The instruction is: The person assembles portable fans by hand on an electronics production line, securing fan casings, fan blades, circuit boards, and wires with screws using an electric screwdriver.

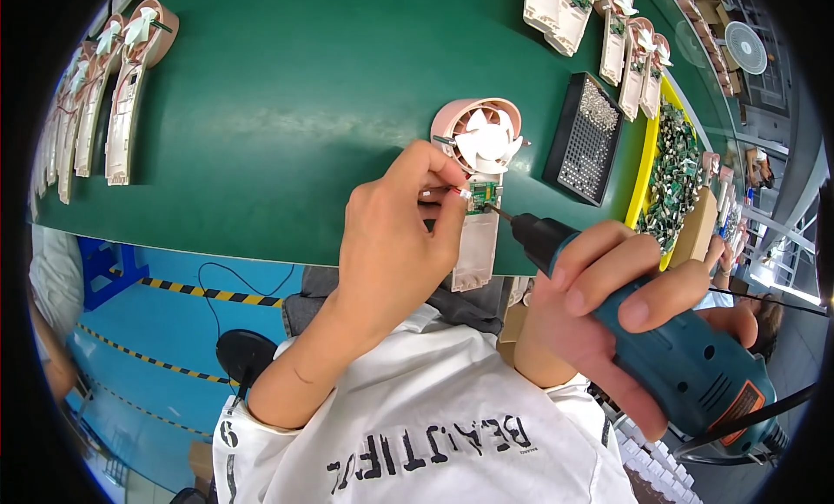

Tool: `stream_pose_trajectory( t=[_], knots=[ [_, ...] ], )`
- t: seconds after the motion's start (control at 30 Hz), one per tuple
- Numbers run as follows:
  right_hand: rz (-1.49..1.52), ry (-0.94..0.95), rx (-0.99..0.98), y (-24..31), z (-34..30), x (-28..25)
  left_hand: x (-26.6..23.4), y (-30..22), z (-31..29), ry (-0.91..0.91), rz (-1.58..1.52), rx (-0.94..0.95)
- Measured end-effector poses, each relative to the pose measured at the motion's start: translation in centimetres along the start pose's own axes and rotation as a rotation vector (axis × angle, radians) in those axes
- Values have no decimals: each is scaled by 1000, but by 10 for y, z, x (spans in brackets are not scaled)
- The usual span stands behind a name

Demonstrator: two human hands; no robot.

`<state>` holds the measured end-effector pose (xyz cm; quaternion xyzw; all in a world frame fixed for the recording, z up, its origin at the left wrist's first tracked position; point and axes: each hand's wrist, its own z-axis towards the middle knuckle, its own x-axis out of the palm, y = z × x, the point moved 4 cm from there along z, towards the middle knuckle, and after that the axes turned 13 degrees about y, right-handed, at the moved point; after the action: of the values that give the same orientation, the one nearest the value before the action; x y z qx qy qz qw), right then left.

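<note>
A small pink fan housing (447, 120) with white blades lies face up near the table's front edge, its pale handle shell (476, 248) pointing toward me. A green circuit board (482, 196) sits in the shell below the fan. My left hand (395, 222) is closed in a pinch at the board's left side, on thin wires with a small white connector (462, 192); the fingers partly hide them. My right hand (621, 304) is wrapped around a teal electric screwdriver (686, 365). Its bit (498, 212) points at the board's lower right, where contact is hard to tell.
Right of the fan stands a black tray (556, 161) of small screws, beside a yellow bin (645, 178) full of circuit boards. More open fan shells (122, 130) lie at the far left, and several fan shells (612, 52) at the far right. A black cord (764, 413) hangs by the screwdriver.
</note>
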<state>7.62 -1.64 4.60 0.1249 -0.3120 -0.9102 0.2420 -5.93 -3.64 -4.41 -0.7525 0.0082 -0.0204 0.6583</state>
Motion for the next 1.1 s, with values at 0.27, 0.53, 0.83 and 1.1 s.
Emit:
stream_pose_trajectory(
  t=[0.27, 0.53, 0.83, 1.1],
  knots=[
    [17, 65, -2, -1, 1, -1, -1, 1, 1, -4, 7, 4],
    [108, -217, 257, 30, -16, -33, -3, -2, -1, 7, -14, -59],
    [235, -410, 1333, -17, -80, -6, -2, 3, -4, 4, -134, -18],
    [437, -503, 1282, -23, -86, 0, -8, 5, -9, 45, -240, -54]
  ],
)
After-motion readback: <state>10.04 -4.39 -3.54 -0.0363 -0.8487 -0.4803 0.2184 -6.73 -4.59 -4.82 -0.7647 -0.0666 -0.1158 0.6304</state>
